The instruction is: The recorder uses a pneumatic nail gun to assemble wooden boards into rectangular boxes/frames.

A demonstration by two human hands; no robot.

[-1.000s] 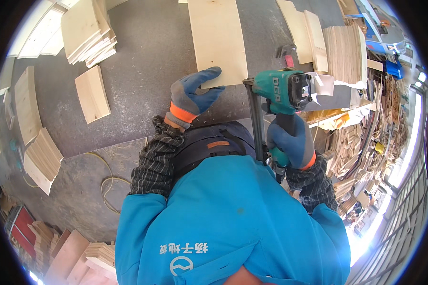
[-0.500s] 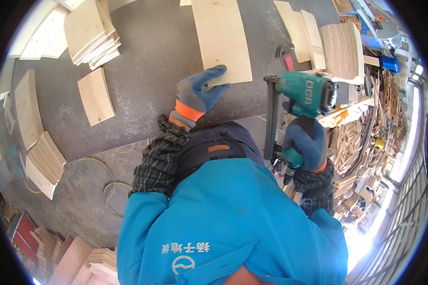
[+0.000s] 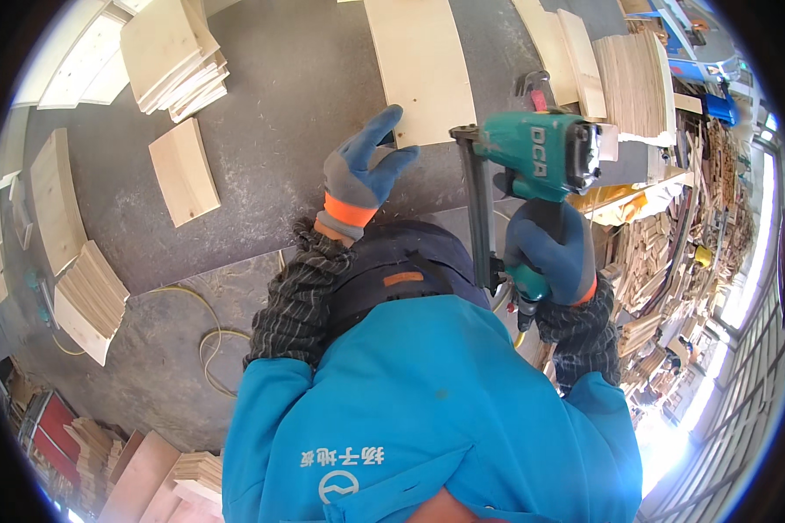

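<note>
My left hand (image 3: 362, 170), in a blue-grey glove with an orange cuff, is at the near left corner of a long pale wooden board (image 3: 423, 70) on the dark workbench. Its thumb and index finger are spread apart around that corner, seemingly touching it. My right hand (image 3: 554, 248), gloved alike, is wrapped around the grip of a teal nail gun (image 3: 536, 152). The gun's long dark magazine (image 3: 478, 209) runs toward my body, and its nose is just right of the board's near end, apart from it. A hose fitting (image 3: 525, 318) shows below the grip.
Behind the gun lies a claw hammer (image 3: 538, 90) with a red handle. Board stacks stand at right (image 3: 632, 87) and far left (image 3: 170, 52). A short board (image 3: 184, 172) lies left on the bench (image 3: 270, 131). A yellow hose (image 3: 205, 349) coils on the floor.
My right hand has brought the nail gun left and slightly away from me, closer to the board. The board's near end has swung slightly right. My left thumb and index finger have shifted to its corner.
</note>
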